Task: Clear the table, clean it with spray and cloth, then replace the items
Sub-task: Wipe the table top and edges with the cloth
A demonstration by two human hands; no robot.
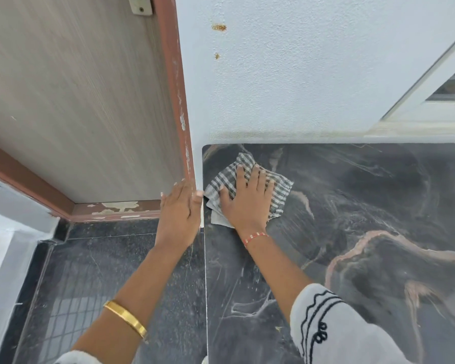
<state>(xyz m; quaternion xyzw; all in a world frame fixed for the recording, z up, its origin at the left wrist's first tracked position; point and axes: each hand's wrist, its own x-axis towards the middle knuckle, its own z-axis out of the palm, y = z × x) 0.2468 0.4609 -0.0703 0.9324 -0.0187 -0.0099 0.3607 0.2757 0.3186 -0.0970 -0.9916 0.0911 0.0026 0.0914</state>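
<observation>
Checked cloth (250, 179) under flat right hand (247, 203), seemingly pressed onto table (352, 206).

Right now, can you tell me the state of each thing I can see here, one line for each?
Cloth: crumpled, lying flat on the table near its far left corner, under the right hand.
Table: dark marble top, no items on it except the cloth.
Right hand: fingers spread straight, pressing on the cloth.
Left hand: fingers straight, held against the table's left edge.
Door: its edge stands next to the table corner.
</observation>
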